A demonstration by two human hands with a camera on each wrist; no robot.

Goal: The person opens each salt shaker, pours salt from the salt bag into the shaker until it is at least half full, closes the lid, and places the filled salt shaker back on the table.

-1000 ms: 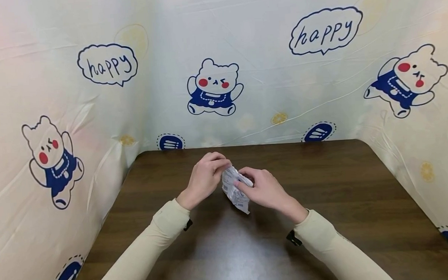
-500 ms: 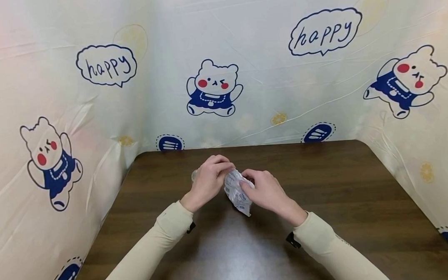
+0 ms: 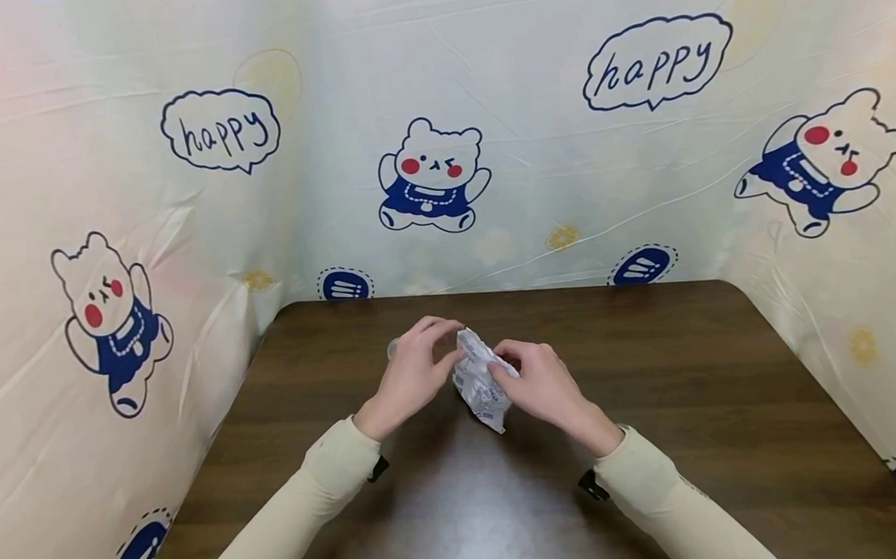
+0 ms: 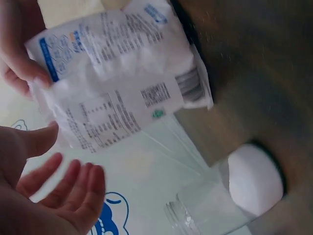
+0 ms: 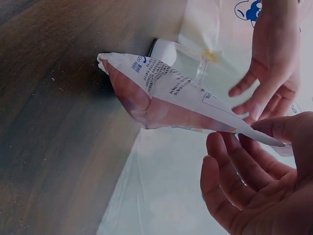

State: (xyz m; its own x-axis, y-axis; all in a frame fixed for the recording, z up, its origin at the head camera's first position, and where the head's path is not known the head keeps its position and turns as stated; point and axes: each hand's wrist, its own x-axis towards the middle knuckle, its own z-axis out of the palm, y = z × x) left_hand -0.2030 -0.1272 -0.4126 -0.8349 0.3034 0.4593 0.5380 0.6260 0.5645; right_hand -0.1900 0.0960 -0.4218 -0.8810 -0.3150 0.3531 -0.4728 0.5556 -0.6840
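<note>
A white printed plastic packet [image 3: 485, 395] with blue bands and a square code stands tilted over the table's middle. My right hand [image 3: 546, 379] pinches its top edge between thumb and fingers, seen closely in the right wrist view. My left hand [image 4: 54, 181] is beside the packet's upper left corner, thumb tip right at the edge, the other fingers loosely bent and holding nothing. Behind the left hand stands a clear glass jar [image 4: 210, 196] with a threaded neck and white contents [image 4: 257, 181] at its bottom. In the head view most of that jar [image 3: 393, 349] is hidden.
The dark wooden table [image 3: 615, 489] has rounded far corners. A pale printed cloth [image 3: 517, 143] encloses its back and sides. Small white specks [image 5: 54, 78] are scattered on the wood in the right wrist view.
The left hand has loosened from the packet's top corner, thumb and fingers spread wider. The jar's edge has come into sight behind it. The right hand still holds the packet, shifted slightly right.
</note>
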